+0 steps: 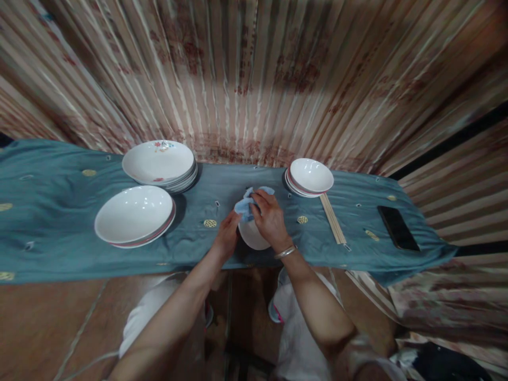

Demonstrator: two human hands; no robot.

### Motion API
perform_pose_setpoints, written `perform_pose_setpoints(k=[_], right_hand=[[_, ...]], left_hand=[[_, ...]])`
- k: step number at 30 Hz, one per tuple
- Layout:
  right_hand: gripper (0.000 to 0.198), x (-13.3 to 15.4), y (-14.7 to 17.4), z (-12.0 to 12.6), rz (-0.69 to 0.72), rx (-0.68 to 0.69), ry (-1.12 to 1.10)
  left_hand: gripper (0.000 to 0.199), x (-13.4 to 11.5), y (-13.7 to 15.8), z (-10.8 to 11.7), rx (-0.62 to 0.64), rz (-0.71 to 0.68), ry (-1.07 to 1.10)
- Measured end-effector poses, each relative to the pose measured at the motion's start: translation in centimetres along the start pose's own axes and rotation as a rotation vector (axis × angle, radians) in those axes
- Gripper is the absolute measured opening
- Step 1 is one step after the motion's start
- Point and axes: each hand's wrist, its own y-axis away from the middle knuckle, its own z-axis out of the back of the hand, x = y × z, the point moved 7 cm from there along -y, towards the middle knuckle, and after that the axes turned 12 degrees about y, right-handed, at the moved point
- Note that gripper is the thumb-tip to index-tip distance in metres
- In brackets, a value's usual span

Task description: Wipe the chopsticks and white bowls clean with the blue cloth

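Note:
Close to the table's front edge, a small white bowl (254, 236) is between my two hands. My left hand (228, 232) is closed on the bowl's left side. A light blue cloth (244, 207) is bunched in the fingers of my right hand (270, 219), at the bowl's far rim. The hands and cloth cover much of the bowl, so its inside is mostly hidden.
Stacked plates (159, 161) and larger bowls (135, 214) stand at the left. To the right are stacked small bowls (311, 175), several chopsticks (333, 218) and a black phone (398, 227). A blue-green cloth covers the table (222, 254); a patterned curtain (238, 79) hangs behind.

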Motion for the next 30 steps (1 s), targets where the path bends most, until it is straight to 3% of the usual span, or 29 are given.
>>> perform_pose_setpoints(k=[10,16,23,26,30], right_hand=[[0.022,-5.2,1.3,0.5,-0.122,0.013,0.209],[0.017,-7.3,2.5,0.1,-0.180,0.097,0.283],[0.031,-5.7,2.6,1.0,-0.161,0.118,0.218],[0.031,-4.1,2.6,1.5,-0.046,0.124,0.192],[0.027,-2.3,3.1,1.3,0.129,0.224,0.227]], left_hand=[[0.053,0.1,0.2,-0.2,0.001,0.073,0.002],[0.054,0.1,0.1,0.1,-0.036,0.074,-0.048],[0.058,0.4,0.2,0.1,0.002,0.154,-0.089],[0.059,0.3,0.5,-0.4,0.049,0.173,-0.095],[0.061,0.3,0.6,-0.4,0.018,0.194,-0.093]])
